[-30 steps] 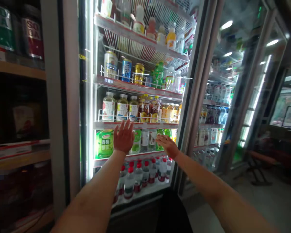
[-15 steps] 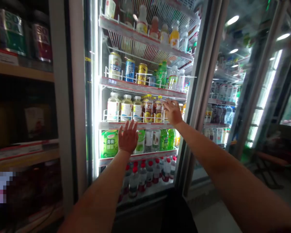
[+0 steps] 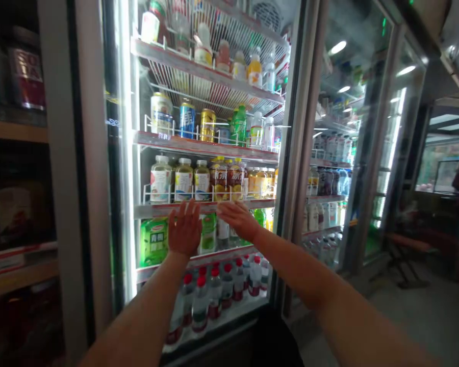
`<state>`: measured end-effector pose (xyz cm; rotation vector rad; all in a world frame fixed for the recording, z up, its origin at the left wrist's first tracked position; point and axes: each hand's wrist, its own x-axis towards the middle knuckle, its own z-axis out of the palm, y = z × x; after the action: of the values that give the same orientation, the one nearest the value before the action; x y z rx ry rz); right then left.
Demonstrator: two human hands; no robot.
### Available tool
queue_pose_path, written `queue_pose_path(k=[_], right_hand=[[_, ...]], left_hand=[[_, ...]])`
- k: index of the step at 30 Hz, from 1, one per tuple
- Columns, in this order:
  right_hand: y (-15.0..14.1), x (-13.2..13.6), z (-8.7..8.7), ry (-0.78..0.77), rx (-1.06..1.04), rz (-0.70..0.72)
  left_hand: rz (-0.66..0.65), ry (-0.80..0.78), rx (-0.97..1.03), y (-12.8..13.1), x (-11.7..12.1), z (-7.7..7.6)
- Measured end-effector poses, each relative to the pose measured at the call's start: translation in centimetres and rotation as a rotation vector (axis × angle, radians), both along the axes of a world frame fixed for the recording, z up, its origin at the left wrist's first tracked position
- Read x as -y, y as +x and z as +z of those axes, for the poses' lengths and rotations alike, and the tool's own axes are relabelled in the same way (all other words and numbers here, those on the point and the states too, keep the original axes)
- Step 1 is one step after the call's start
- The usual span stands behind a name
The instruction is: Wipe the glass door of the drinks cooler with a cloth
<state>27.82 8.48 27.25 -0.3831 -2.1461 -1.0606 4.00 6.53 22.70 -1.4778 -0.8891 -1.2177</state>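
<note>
I face a lit drinks fridge [image 3: 137, 209] with several wire shelves of bottles and cans. My left hand [image 3: 184, 229] is raised flat, fingers together and up, palm toward the fridge front, over the shelf edge with the green bottles [image 3: 207, 233]. My right hand [image 3: 237, 219] reaches in from the right, fingers stretched leftward, just below the row of yellow-labelled bottles [image 3: 183, 179]. Neither hand holds anything. I cannot tell whether a glass door lies between my hands and the bottles.
Red-capped water bottles [image 3: 214, 293] fill the bottom shelf. A dark wooden shelf unit [image 3: 15, 127] with jars stands at the left. More glass-door fridges [image 3: 348, 153] run to the right. A bench [image 3: 405, 244] stands on the floor at far right.
My right hand has dropped from the yellow-bottle shelf down and left to beside my left hand. My left hand has stayed in place. My view shifted slightly.
</note>
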Motion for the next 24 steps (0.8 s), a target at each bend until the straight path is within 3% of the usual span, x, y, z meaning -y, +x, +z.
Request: queue_pose_path(k=[2,4,8,12,15,17,19,24], right_hand=[[1.4,-0.2,-1.4,0.042,0.114,0.025],[2.4,-0.5,-1.1,0.045,0.154,0.031],[2.4,-0.9,3.6,-0.05,-0.083,0.005],[-0.2,-0.9,8.9,-0.158,-0.421,0.04],[-2.6,-0.6,10.1,-0.183,-0.475,0.021],[-3.8,-0.3,9.2,-0.155,-0.379,-0.001],[-4.0,0.0,7.2,-0.128,-0.264,0.004],[-0.3,0.6,1.4,-0.117,-0.041,0.051]], left_hand=[[0.001,-0.001,-0.004,0.0,-0.1,0.0],[-0.008,-0.004,-0.006,0.0,-0.2,0.0],[-0.024,-0.041,-0.006,-0.1,-0.4,-0.1],[-0.03,-0.066,0.001,-0.1,-0.4,-0.2],[-0.069,-0.079,0.003,-0.1,-0.3,-0.2],[-0.094,-0.095,0.012,-0.1,-0.3,-0.2],[-0.099,-0.114,0.031,0.0,-0.3,-0.2],[-0.083,-0.141,0.054,-0.1,-0.3,-0.4]])
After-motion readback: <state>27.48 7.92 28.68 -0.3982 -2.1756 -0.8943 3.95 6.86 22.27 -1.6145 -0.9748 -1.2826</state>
